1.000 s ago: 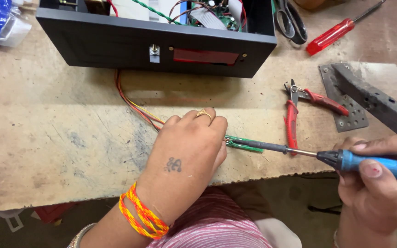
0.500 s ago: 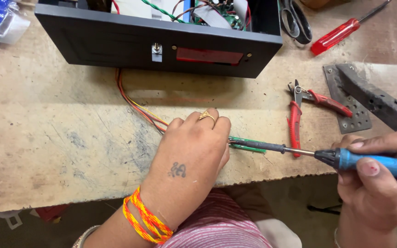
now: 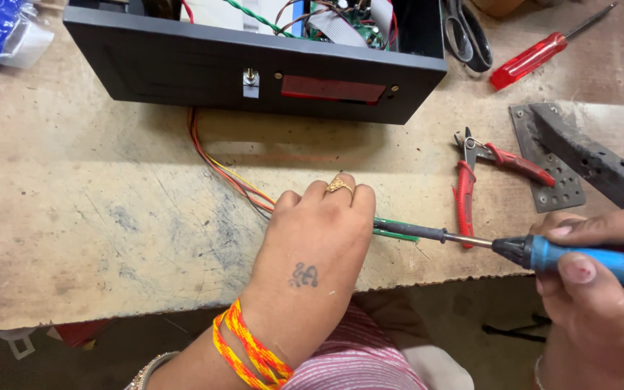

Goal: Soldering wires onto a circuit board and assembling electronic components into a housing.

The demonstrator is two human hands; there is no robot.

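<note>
Gripping one blue soldering iron [image 3: 586, 260] at four o'clock, the right hand [image 3: 601, 296] has its fingers wrapped fully around the handle. The left hand [image 3: 319, 245], fingers curled down, pins one green circuit board [image 3: 395, 230] at centre. One red-handled cutter [image 3: 471, 180] lies at two o'clock, one red screwdriver [image 3: 536, 54] beyond it.

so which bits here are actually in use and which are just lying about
In use:
- left hand pressing the green part
- right hand holding the blue soldering iron
- wires
- black box

Lying about:
- red cutters
- red screwdriver
- scissors
- metal bracket
</note>
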